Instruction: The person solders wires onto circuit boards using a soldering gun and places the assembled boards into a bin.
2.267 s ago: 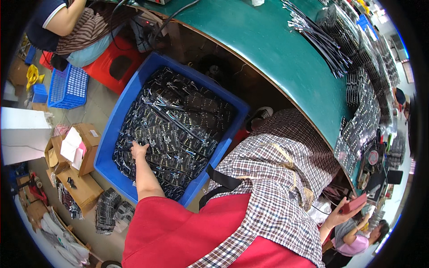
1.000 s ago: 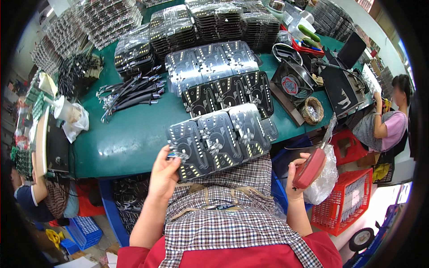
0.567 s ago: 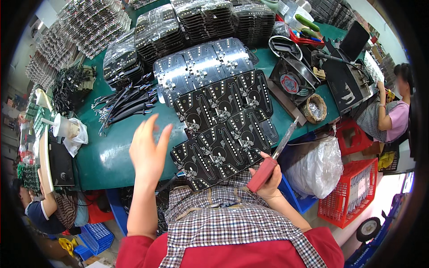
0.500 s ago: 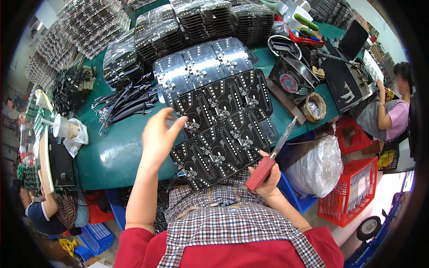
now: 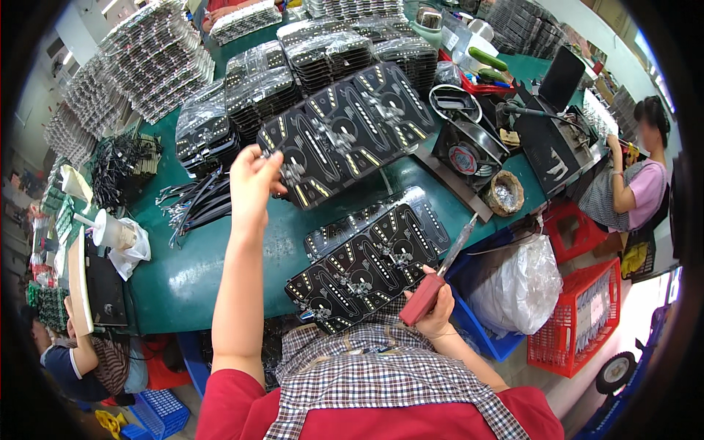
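With the thumb and fingers of my left hand point(image 5: 251, 183) I pinch the left edge of a black circuit board panel point(image 5: 341, 136). It sits tilted over the far middle of the bench, in front of the stacks. My right hand point(image 5: 438, 317) is closed round the red handle of a soldering iron point(image 5: 424, 298), whose tip points away and to the right. Nearer me lies another black circuit board panel point(image 5: 359, 275) with small metal parts, next to my right hand. Partly under it shows a further panel point(image 5: 334, 238).
Stacked panels point(image 5: 264, 81) line the back of the green bench point(image 5: 205, 271). Left of the panels lies a bundle of wires point(image 5: 202, 202). To the right stand a fan point(image 5: 469, 150) and a round bowl point(image 5: 504, 193). Co-workers sit at both sides.
My left hand has gripped a black panel and moved it away from me, off the nearer panel. My right hand keeps the soldering iron in nearly the same place.
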Tool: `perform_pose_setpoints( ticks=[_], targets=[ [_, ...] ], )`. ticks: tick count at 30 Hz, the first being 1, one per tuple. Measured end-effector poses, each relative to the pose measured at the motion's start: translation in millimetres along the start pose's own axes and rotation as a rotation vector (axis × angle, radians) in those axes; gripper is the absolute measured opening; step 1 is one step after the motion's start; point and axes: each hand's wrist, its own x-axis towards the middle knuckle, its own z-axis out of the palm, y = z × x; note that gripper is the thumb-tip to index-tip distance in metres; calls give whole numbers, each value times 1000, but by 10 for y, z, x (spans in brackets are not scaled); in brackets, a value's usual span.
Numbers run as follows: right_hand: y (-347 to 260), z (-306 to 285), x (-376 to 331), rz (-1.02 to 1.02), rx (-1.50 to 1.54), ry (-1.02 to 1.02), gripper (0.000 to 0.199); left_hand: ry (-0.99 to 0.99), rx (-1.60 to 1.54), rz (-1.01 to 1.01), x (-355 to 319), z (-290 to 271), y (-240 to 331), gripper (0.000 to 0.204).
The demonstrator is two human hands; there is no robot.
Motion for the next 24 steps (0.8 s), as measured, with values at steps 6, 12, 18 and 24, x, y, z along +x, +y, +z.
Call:
perform_pose_setpoints(
  ticks=[6,12,18,24],
  targets=[
    [38,11,-41,41,-39,-23,99,165,1055,802,-383,166,210,71],
    [16,-26,-39,87,26,-17,100,-969,1312,529,-1817,-33,-221,84],
    [24,-132,18,164,118,-66,94,-804,1306,594,-1898,-111,-694,75],
    [-70,-374,268,303,131,34,94,-566,1269,638,-1728,261,-739,66]
  ],
)
